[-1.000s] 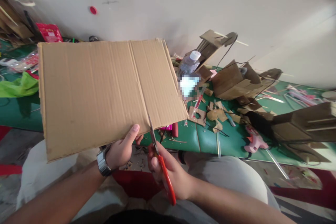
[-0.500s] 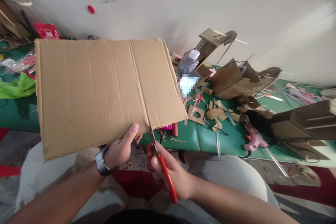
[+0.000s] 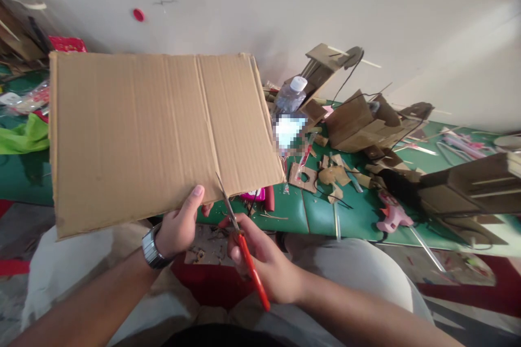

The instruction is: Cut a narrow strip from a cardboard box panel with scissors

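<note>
A large sheet of corrugated cardboard (image 3: 130, 130) is held up in front of me, tilted. My left hand (image 3: 181, 227) grips its lower edge, thumb on the near face and fingers behind, mostly hidden. In my right hand (image 3: 264, 260) is a pair of scissors (image 3: 249, 263) with red handles. One blade lies over the near face of the cardboard at the lower edge, close beside a vertical crease; the other blade is hidden behind the sheet.
On the green table (image 3: 285, 214) lie cardboard scraps (image 3: 334, 175), a pink glue gun (image 3: 393, 214) and a clear bottle (image 3: 292, 95). Cardboard constructions (image 3: 358, 122) stand to the right. A green cloth (image 3: 26, 134) and plastic packets lie at the left.
The cardboard and both hands have shifted slightly left and up. The scissors have turned a little and still sit at the lower edge near the crease.
</note>
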The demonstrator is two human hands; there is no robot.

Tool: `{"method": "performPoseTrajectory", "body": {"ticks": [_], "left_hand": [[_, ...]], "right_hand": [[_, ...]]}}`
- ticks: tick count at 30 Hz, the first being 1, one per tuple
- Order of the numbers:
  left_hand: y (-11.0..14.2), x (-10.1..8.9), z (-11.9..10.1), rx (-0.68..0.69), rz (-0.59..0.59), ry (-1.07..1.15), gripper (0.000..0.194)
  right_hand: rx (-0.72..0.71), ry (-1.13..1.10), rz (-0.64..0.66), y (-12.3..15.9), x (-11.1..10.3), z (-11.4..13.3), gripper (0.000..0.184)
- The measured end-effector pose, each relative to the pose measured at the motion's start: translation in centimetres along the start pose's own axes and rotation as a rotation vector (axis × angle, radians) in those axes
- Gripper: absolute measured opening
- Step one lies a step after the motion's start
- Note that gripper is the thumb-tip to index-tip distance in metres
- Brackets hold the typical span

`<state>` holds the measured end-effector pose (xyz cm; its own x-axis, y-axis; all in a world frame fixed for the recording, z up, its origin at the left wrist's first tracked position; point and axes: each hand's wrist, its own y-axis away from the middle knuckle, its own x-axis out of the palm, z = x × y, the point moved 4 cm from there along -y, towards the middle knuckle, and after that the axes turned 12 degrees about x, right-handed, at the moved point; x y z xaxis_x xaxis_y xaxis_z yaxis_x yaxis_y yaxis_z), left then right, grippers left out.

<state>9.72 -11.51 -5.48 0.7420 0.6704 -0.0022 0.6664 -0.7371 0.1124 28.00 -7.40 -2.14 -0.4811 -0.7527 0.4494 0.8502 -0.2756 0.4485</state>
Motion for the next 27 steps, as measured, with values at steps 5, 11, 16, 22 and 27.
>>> {"method": "performPoseTrajectory", "body": {"ticks": [5,11,16,22,27], "left_hand": [[-0.7,0.0,-0.4,0.066,-0.059,0.126,0.047],[-0.9,0.1,-0.8,0.12,-0.024,0.213,0.044],[-1.9,0.3,-2.8,0.225,0.026,0.442,0.053],[-2.6,-0.4,-3.7,0.292,-0.006,0.486,0.047],[-2.8,-1.1,-3.1,0.305,-0.023,0.503,0.041]], "right_hand": [[-0.03,-0.075,-0.022,-0.1,-0.1,0.4,0.06],[-0.027,0.009,-0.072,-0.1,-0.6,0.5,0.059],[0.035,0.099,-0.061,-0.1,-0.3,0.2,0.062],[0.039,0.127,0.016,0.3,-0.3,-0.2,0.071],[-0.086,0.142,-0.015,0.5,-0.7,0.6,0.064]]}}
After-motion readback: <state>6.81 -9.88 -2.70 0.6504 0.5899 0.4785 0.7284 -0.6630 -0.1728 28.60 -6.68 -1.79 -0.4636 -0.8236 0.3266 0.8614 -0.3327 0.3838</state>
